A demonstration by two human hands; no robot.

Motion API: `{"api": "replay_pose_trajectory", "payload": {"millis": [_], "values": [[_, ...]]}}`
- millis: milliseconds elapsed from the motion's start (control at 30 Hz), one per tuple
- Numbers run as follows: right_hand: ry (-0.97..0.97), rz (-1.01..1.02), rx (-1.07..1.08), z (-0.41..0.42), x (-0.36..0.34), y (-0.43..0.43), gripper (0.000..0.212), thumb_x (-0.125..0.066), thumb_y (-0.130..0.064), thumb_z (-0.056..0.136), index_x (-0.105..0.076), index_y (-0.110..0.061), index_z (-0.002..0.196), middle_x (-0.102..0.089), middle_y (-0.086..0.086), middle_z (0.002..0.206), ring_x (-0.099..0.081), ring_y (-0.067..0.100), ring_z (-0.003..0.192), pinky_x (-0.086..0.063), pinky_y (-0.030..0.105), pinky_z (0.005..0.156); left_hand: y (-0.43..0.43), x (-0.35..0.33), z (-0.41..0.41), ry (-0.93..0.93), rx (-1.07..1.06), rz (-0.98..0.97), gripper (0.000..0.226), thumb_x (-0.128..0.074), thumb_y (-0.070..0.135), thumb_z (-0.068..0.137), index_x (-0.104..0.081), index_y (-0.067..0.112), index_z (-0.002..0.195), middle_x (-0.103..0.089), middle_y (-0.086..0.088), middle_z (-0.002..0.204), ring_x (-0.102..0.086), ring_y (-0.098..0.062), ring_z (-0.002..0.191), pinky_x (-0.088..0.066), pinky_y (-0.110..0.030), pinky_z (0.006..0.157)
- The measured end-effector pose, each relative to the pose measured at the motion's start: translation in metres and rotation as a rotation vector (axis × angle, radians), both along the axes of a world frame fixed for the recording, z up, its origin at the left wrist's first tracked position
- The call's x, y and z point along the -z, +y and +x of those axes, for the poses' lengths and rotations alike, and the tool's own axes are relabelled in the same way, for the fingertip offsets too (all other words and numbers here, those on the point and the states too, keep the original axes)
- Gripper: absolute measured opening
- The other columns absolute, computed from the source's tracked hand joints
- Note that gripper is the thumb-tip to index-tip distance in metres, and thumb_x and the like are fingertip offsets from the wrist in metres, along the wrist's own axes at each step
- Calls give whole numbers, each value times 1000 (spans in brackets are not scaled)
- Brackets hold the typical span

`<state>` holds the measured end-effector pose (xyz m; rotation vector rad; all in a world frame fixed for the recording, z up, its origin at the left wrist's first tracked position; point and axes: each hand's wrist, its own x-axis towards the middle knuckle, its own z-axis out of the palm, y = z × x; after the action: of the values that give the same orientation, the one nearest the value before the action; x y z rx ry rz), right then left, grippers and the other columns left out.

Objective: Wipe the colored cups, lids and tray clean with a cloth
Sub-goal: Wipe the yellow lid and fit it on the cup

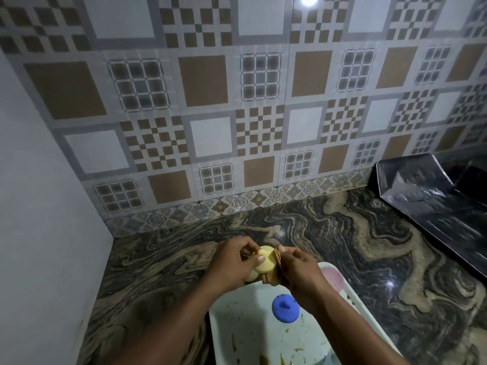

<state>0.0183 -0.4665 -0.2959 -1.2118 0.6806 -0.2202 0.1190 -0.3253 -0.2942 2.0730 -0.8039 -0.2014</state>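
My left hand holds a pale yellow lid above the far end of a white tray, thumb across its face. My right hand grips a tan cloth pressed against the lid's right edge. On the tray lies a blue lid with a small knob. A pink piece shows at the tray's far right corner, partly behind my right wrist. The tray carries brown smears and bits near its front.
The tray rests on a dark swirled granite counter. A black glossy appliance stands at the back right. A patterned tile wall rises behind, and a plain grey wall closes the left side.
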Motion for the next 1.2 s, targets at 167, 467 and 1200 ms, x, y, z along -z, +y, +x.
{"api": "replay_pose_trajectory", "payload": {"millis": [167,467,1200], "values": [[60,130,170,6,-7,-23,25,-49,-18,102,-67,-3,92,-67,17,79,-61,29,72,-54,39,66,5,12,27,-70,-90,28,10,-77,29,84,-68,26,87,-71,12,88,-66,-7,80,-58,-36,74],[154,392,198,11,19,-26,55,-52,-48,99,-64,3,116,-68,23,117,-67,33,100,-55,38,68,2,40,54,-170,-9,283,15,-75,31,83,-65,22,90,-67,3,98,-62,-20,93,-54,-37,77],[-6,407,19,-1,4,-19,64,-49,-40,100,-56,3,53,-57,22,60,-65,36,66,-52,46,78,-18,49,63,-147,98,465,16,-66,36,90,-56,25,95,-61,0,101,-57,-22,92,-53,-42,77]]}}
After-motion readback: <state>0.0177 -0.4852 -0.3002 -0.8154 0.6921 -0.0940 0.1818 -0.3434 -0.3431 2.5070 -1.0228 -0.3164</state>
